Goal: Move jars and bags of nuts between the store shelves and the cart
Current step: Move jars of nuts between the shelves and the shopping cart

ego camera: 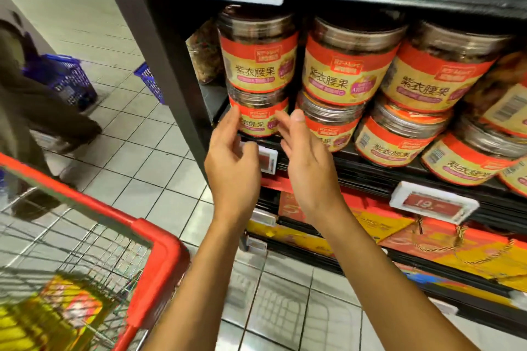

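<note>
Both bare arms extended forward; left grip (232, 148) and right grip (306, 151) raised side by side, fingers loosely spread.

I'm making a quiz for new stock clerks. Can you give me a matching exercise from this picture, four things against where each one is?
Things:
1. cart
2. blue baskets
3. jars
4. gift boxes

Places:
A. stacked two high on the shelf
B. on the floor, far left
C. on the shelf under the jars
D. lower left, by the left arm

Pairs: 1-D, 2-B, 3-A, 4-C
</note>
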A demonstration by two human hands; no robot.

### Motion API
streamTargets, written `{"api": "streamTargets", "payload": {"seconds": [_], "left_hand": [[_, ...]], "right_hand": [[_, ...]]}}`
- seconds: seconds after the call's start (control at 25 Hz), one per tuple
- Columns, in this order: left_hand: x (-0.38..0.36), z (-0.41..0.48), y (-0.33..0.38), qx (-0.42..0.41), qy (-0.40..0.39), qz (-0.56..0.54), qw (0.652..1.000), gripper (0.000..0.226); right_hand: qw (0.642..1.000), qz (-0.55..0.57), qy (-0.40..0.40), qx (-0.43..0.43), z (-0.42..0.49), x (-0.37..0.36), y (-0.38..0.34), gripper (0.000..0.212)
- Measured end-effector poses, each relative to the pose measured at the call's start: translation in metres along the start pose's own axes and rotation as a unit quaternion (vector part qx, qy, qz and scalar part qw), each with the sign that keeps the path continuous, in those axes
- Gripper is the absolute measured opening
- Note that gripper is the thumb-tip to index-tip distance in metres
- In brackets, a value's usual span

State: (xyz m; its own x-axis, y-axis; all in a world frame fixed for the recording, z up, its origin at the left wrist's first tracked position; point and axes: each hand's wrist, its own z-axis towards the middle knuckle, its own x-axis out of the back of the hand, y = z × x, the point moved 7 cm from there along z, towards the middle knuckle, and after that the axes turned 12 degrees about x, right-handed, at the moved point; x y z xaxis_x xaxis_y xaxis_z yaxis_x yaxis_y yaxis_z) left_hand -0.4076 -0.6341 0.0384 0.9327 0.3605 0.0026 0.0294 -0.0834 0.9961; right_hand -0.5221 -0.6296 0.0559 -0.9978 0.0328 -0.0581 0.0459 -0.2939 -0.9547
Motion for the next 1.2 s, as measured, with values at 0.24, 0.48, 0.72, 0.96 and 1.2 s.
{"api": "streamTargets", "payload": {"seconds": [0.24,0.48,0.72,0.96,1.2], "left_hand": [[-0.002,-0.009,0.004,-0.004,-0.029,0.056,0.998,0.064],[0.031,-0.063,0.024,0.152,-0.093,-0.013,0.984,0.025],[0.05,-0.112,0.096,0.138,-0.109,-0.023,0.984,0.02],[-0.001,-0.154,0.161,0.095,-0.158,0.015,0.983,0.024],[-0.136,-0.207,0.215,-0.013,-0.24,0.034,0.97,0.03]], "right_hand": [[1.0,-0.016,-0.012,-0.009,0.001,0.001,-0.005,0.03],[0.993,0.037,-0.106,-0.036,-0.021,0.016,-0.082,0.037],[0.995,-0.002,-0.102,0.006,-0.055,0.068,-0.187,0.041],[0.994,-0.081,0.073,0.012,-0.083,0.184,-0.244,0.031],[0.928,-0.254,0.257,0.093,-0.084,0.307,-0.293,0.03]]}}
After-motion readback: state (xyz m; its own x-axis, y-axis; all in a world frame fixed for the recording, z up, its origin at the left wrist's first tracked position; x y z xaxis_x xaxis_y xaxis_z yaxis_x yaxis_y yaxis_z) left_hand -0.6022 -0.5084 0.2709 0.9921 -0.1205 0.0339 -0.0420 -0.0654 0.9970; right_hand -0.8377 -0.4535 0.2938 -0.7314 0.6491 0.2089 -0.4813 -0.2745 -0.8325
